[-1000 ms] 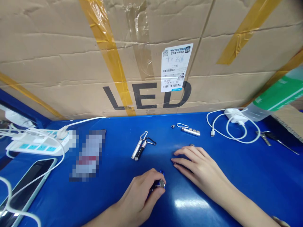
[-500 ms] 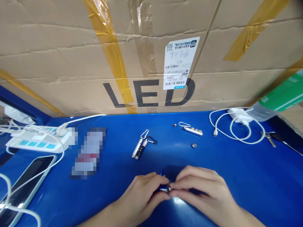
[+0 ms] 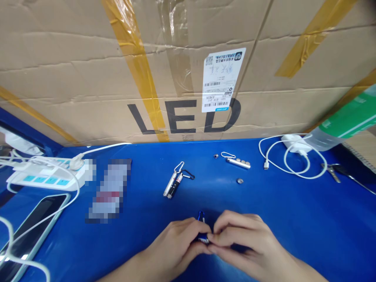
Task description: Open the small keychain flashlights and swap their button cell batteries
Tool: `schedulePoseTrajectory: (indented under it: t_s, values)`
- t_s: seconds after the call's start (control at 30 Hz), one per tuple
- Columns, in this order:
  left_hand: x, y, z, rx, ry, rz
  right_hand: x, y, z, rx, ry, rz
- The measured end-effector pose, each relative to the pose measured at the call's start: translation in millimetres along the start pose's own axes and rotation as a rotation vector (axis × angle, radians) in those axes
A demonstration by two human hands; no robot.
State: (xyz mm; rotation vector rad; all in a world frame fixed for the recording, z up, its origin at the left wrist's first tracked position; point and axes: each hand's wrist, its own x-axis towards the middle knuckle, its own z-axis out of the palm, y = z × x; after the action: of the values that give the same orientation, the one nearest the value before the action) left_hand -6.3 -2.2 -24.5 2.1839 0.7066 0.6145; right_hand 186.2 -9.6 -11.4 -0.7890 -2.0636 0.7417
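Observation:
A small blue keychain flashlight [image 3: 202, 237] lies sideways in the fingers of my left hand [image 3: 179, 243], its blue clip [image 3: 201, 215] sticking out above the thumb and forefinger. My right hand [image 3: 246, 243] pinches the flashlight's right end, and its fingertips cover that end. Both hands are closed, with their fingertips meeting. Beyond them lie a silver keychain flashlight [image 3: 169, 185] and a black one [image 3: 175, 186], side by side. Farther right rests a silver tube [image 3: 238, 163] with a clip and several button cells [image 3: 243, 162]. A small round cap [image 3: 240, 181] sits nearer.
A large cardboard box [image 3: 88, 78] walls off the back of the blue table [image 3: 141, 219]. At left are a power strip [image 3: 44, 178], a phone [image 3: 35, 231] and a blurred-out flat item [image 3: 110, 192]. A white charger cable [image 3: 289, 168] and keys [image 3: 333, 172] lie at right.
My right fingertips have closed in on the flashlight's end, covering the metal that showed between the hands before. The things on the table have stayed in place.

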Motion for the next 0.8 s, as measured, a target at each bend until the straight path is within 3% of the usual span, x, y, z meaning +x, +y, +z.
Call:
schedulePoseTrajectory:
  t_s: [0.2, 0.43, 0.5, 0.63, 0.8]
  values:
    - [-1, 0, -0.2, -0.016, 0.001, -0.040, -1, 1, 1, -0.071, 0.014, -0.074]
    - [-1, 0, -0.8, 0.000, 0.038, -0.067, 3, -1, -5, -0.141, -0.009, -0.040]
    - [0, 1, -0.9, 0.014, 0.054, -0.063, 1, 5, -11, -0.234, 0.035, 0.004]
    - [0, 3, -1.3, 0.046, 0.044, -0.064, -2, 24, -28, -0.575, 0.154, 0.242]
    - [-2, 3, -0.2, 0.061, 0.028, -0.043, -5, 43, -39, -0.921, 0.160, 0.366]
